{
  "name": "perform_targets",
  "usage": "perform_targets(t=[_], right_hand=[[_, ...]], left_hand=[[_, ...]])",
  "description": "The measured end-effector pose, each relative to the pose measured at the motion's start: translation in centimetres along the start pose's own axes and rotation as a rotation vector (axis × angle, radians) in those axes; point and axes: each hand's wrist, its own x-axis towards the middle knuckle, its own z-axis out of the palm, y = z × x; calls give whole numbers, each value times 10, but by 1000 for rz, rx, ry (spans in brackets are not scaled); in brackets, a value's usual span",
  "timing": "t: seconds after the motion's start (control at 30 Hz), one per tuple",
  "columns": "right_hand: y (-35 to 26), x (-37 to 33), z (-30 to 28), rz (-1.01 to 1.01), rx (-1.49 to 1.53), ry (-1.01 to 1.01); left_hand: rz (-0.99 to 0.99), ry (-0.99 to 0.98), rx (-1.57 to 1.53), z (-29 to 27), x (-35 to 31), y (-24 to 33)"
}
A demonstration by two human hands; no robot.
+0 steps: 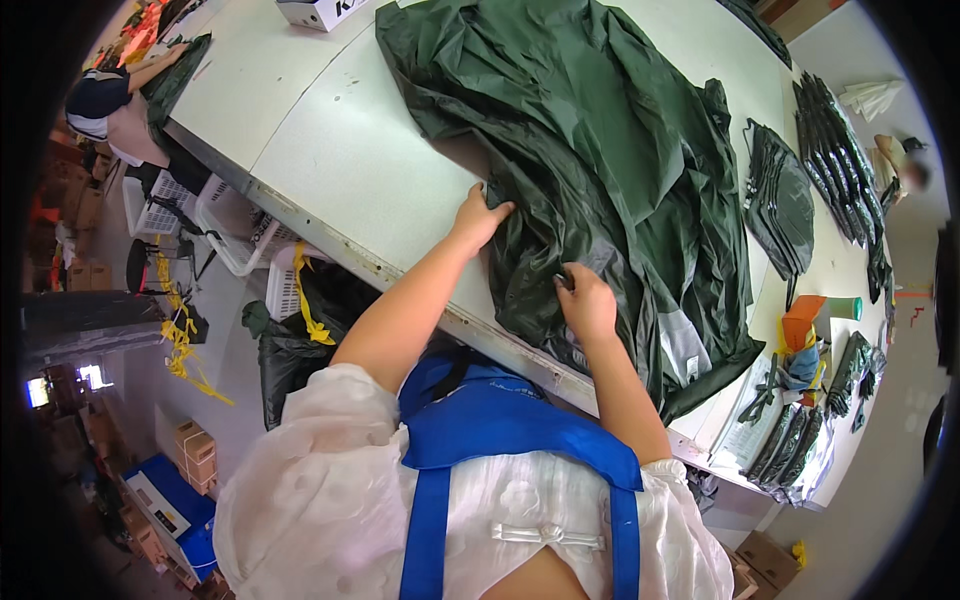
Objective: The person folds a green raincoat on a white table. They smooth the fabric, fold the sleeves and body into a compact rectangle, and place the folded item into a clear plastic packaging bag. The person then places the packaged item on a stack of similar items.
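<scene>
A large dark green garment of thin, shiny waterproof cloth, like a raincoat [610, 130], lies crumpled across the white table [340, 170] before me. My left hand [480, 215] pinches its left edge, thumb and fingers closed on a fold. Lower down and to the right, my right hand [588, 300] grips another bit of the same cloth between thumb and fingers. A pale grey patch shows on the garment near its lower right corner. The cloth's near edge hangs at the table's front edge.
At the right lie dark green pouches [780, 205], folded packs [835, 160], an orange box [803, 322] and a green roll [845, 308]. A white box [318, 12] stands at the far edge. White baskets [232, 225] sit below left. Another person [110, 105] handles green cloth far left.
</scene>
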Motion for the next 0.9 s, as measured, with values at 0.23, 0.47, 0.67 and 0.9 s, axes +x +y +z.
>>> perform_targets(t=[0.23,0.47,0.67,0.9], right_hand=[[70,38,-78,309,-93,328],[-46,16,-78,149,618,-2],[-64,8,-40,194,1115,-530],[-80,-2,-48,138,576,111]], left_hand=[[-105,-125,-842,-50,-72,49],[768,-479,579,-58,-190,23],[861,-506,507,-39,-179,53],[-38,-524,-802,-69,-189,81]])
